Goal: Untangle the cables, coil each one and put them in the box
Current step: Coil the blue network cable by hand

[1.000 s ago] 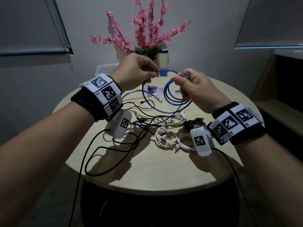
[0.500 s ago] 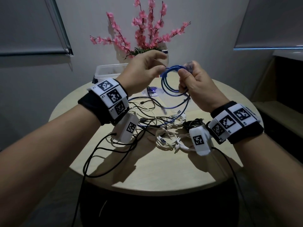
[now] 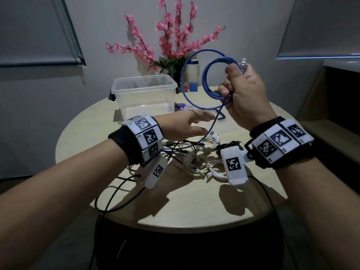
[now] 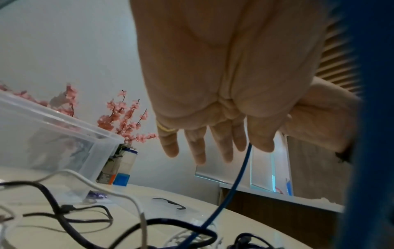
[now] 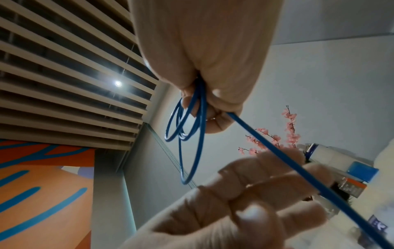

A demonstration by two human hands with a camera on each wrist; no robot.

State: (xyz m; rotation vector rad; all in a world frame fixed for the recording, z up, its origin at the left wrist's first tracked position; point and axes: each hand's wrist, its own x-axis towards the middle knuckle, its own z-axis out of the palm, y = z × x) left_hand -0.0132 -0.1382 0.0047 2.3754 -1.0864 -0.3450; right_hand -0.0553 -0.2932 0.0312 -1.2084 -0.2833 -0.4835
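While my two wrists hang over the near half of the round counter (image 3: 194, 215), the heap of black and white cables (image 3: 196, 158) lies just beyond them, still knotted together. My left hand (image 3: 187, 125) is low over that heap with fingers straight and relaxed, holding nothing, the free tail of the blue cable (image 3: 194, 82) passing just beside its fingertips (image 4: 226, 151). My right hand (image 3: 247, 90) is raised higher and closed around the gathered loops of that blue cable, its clear plug sticking up above my thumb. I judge that the main risk is the tail: it runs down from my fist into the heap, and if it is caught under a black lead, pulling up would drag the whole tangle or tug the loops out of my fist. Loose loops could also spring open, since only one side of the coil is pinched. As for how it sits, the coil stands roughly upright with its open face toward me, loops fanning left of my fist, while the tail's long line slopes down and to the left toward the heap. Farther back stands the clear box (image 3: 145, 94), open, near the far edge, with pink flowers (image 3: 175, 36) behind.
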